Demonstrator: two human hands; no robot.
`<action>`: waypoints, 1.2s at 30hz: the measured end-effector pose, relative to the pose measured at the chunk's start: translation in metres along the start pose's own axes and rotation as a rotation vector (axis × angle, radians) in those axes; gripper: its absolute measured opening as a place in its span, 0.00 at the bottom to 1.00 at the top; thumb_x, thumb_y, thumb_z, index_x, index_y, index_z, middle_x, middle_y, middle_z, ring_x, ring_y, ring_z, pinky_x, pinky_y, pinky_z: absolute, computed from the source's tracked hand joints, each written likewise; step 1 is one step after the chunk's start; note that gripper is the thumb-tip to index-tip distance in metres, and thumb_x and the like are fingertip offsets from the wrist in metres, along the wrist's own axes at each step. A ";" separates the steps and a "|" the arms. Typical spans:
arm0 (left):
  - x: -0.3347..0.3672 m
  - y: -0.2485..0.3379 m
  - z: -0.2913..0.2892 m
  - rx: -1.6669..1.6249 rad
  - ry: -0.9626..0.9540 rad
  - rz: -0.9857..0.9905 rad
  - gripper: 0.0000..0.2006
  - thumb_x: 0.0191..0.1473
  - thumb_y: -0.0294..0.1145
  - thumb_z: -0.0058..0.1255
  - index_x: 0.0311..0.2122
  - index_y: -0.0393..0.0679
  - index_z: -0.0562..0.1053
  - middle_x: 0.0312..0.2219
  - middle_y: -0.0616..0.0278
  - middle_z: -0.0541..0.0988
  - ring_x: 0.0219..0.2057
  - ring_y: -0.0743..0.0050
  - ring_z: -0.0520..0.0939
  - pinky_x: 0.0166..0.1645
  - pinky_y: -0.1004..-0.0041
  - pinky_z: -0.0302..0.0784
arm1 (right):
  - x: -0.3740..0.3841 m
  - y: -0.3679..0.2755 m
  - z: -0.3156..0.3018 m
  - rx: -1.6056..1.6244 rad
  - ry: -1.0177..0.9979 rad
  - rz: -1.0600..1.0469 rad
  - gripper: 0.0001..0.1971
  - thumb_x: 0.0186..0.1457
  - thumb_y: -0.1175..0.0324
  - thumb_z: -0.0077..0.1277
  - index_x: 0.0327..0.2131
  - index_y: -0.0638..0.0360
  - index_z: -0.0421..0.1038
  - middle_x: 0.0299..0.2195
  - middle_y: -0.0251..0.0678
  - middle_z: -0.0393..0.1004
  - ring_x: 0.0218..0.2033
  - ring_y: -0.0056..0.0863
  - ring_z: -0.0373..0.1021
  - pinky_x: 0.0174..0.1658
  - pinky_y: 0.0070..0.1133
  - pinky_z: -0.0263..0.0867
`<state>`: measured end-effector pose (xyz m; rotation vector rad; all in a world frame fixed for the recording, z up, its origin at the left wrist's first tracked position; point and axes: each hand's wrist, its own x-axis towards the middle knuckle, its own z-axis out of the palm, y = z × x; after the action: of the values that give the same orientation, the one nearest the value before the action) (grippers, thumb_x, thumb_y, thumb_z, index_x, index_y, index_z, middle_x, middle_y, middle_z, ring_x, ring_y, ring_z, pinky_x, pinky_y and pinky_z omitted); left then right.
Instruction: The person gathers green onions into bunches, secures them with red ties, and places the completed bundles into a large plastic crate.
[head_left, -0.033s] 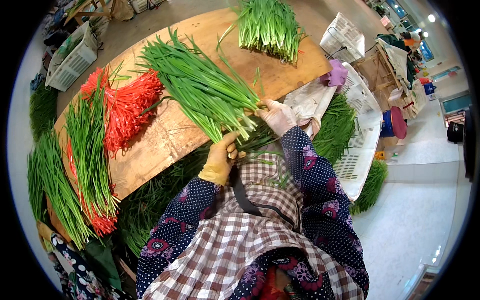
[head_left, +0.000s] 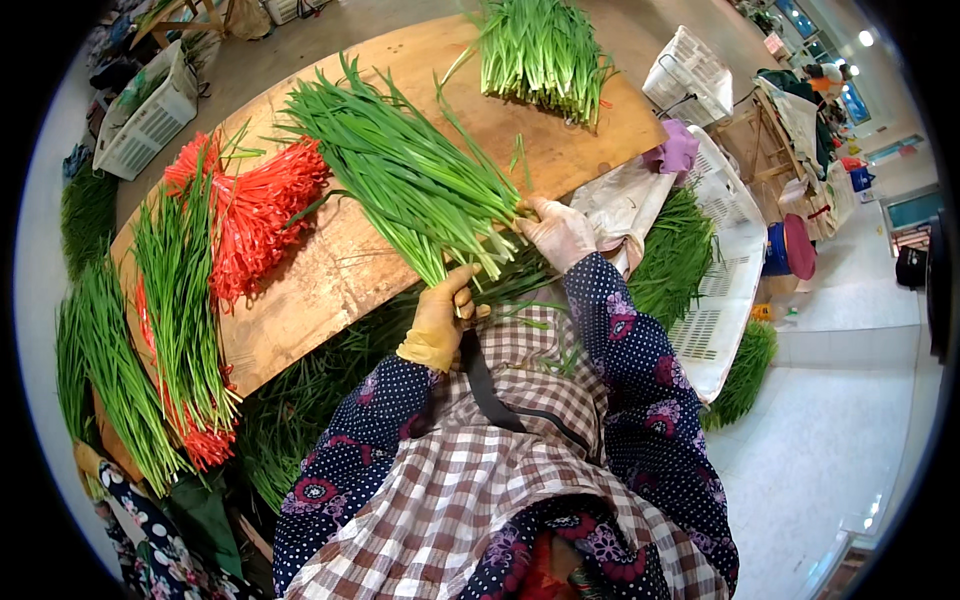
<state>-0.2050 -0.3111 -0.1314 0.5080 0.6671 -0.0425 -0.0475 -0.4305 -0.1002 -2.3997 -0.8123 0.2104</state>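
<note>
A loose bunch of garlic chives (head_left: 400, 180) lies slantwise on the wooden board (head_left: 300, 315), leaf tips pointing far left and pale stem ends toward me. My left hand (head_left: 438, 318), in a yellow glove, has its fingers curled around the lower stems at the board's near edge. On the right side of the same stem ends, my right hand (head_left: 560, 235), in a pale glove, is closed with thumb and fingers. Part of the stems is hidden behind the fingers. A heap of red ties (head_left: 262, 215) sits left of the bunch.
Another chive bunch (head_left: 540, 65) stands at the board's far side. More chives (head_left: 175, 300) lie over the left edge, near another person's floral sleeve (head_left: 155, 530). At right are a white crate (head_left: 735, 250) holding chives, a purple cloth (head_left: 672, 150) and a white basket (head_left: 690, 75).
</note>
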 end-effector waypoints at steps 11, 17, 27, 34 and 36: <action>-0.010 0.006 -0.007 0.072 0.035 0.056 0.09 0.53 0.36 0.46 0.29 0.40 0.71 0.12 0.73 0.63 0.14 0.82 0.63 0.25 0.73 0.68 | -0.030 -0.042 0.032 -0.451 -0.243 -0.519 0.05 0.47 0.69 0.43 0.27 0.53 0.69 0.19 0.35 0.71 0.23 0.34 0.71 0.25 0.27 0.65; -0.001 0.000 -0.003 0.061 0.151 0.145 0.11 0.50 0.37 0.50 0.27 0.39 0.71 0.12 0.72 0.63 0.12 0.81 0.62 0.21 0.74 0.67 | -0.037 -0.056 0.019 -0.487 -0.278 -0.530 0.04 0.45 0.70 0.44 0.23 0.54 0.69 0.19 0.36 0.72 0.23 0.34 0.71 0.26 0.28 0.66; -0.009 0.005 -0.008 0.076 0.057 0.139 0.11 0.51 0.37 0.49 0.30 0.39 0.71 0.14 0.71 0.65 0.16 0.80 0.68 0.30 0.71 0.73 | -0.073 -0.024 -0.057 0.486 -0.587 0.347 0.08 0.49 0.66 0.47 0.30 0.59 0.73 0.18 0.32 0.71 0.15 0.12 0.62 0.18 0.14 0.59; -0.010 0.008 -0.002 -0.059 0.023 0.173 0.10 0.52 0.32 0.46 0.36 0.37 0.70 0.27 0.62 0.74 0.25 0.74 0.76 0.32 0.72 0.76 | -0.048 -0.044 -0.012 -0.125 -0.213 -0.023 0.14 0.48 0.55 0.47 0.32 0.54 0.72 0.25 0.41 0.73 0.27 0.35 0.71 0.31 0.28 0.66; -0.009 0.007 -0.003 -0.053 -0.010 0.155 0.12 0.54 0.31 0.42 0.42 0.36 0.68 0.25 0.62 0.73 0.24 0.76 0.75 0.32 0.71 0.77 | -0.042 -0.032 0.009 -0.212 -0.109 -0.099 0.13 0.48 0.56 0.47 0.32 0.54 0.72 0.24 0.39 0.73 0.27 0.35 0.71 0.29 0.28 0.66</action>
<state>-0.2128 -0.3051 -0.1249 0.5064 0.6157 0.1180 -0.1003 -0.4311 -0.0905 -2.5540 -1.0472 0.2273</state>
